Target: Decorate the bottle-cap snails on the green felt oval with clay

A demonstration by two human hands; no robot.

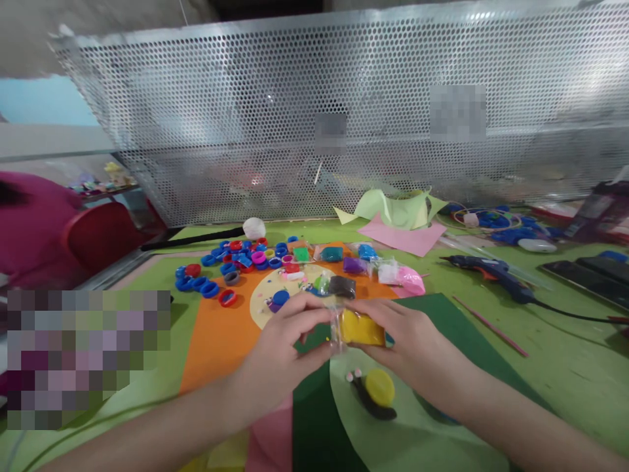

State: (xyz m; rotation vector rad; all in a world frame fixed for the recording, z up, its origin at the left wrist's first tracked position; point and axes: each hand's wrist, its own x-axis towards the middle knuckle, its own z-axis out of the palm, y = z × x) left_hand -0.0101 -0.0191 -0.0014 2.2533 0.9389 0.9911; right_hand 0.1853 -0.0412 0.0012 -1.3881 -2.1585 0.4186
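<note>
Between my two hands is a small clear packet of yellow modelling clay [362,328]. My left hand [289,341] pinches the crinkled end of its wrapper. The fingers of my right hand [400,331] close around the yellow block from the other side. Below them, on a light green paper shape [344,373], lies a snail figure [376,393] with a dark body and a yellow bottle-cap shell. Just beyond my fingers sits a packet of dark clay [342,286]. A cream paper circle [260,305] with small cap figures is partly hidden behind my left hand.
Bottle caps [209,289], mostly blue and red, spread at the left. Several clay packets [354,265] line the back. A glue gun [496,272] with its cord and a pink stick [491,326] lie at the right. Behind stands a perforated metal panel [275,131].
</note>
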